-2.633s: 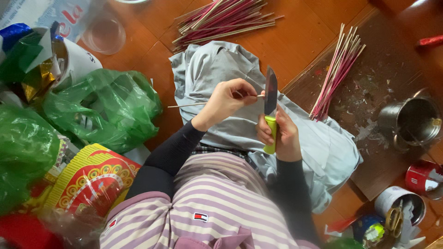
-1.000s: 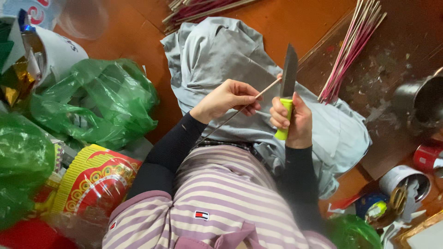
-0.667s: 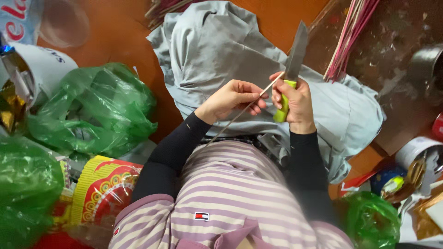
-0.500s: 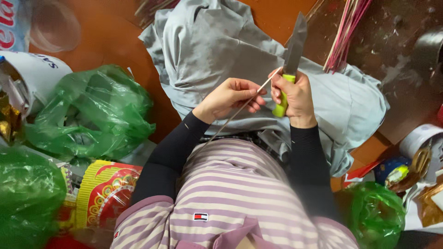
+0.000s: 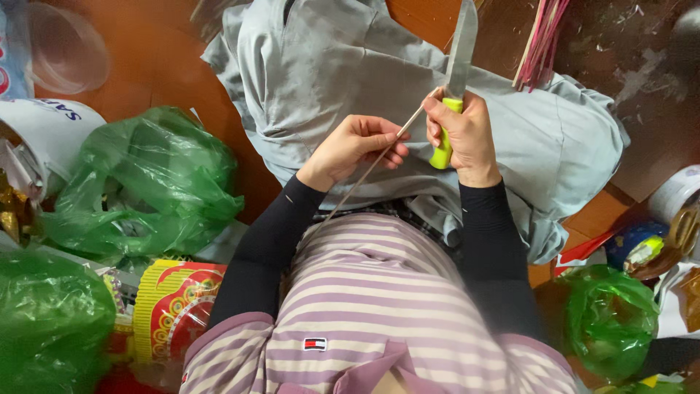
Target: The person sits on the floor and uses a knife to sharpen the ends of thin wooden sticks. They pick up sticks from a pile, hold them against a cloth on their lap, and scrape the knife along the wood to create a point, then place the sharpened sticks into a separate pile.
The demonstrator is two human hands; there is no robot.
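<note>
My right hand (image 5: pixel 467 135) grips a knife (image 5: pixel 461 51) by its lime-green handle, the steel blade pointing away from me. My left hand (image 5: pixel 359 146) pinches a thin pale bamboo stick (image 5: pixel 368 169) that runs slantwise from my chest up to the base of the blade, where my right thumb rests on it. Both hands hover over a grey cloth (image 5: pixel 328 66) spread across my lap. I wear a purple-striped top over black sleeves.
Green plastic bags (image 5: pixel 138 179) lie left, another green bag (image 5: pixel 609 321) at lower right. A white bucket (image 5: pixel 51 131), a clear plastic cup (image 5: pixel 62 44) and a red-and-yellow packet (image 5: pixel 179 306) sit left. Pink-ended sticks (image 5: pixel 543 36) lie top right on the wooden floor; tins (image 5: pixel 674 197) stand right.
The view has tilted down and nearer, so the stick bundles slid out at the top. My hands keep the same hold; the stick has been drawn along against the blade.
</note>
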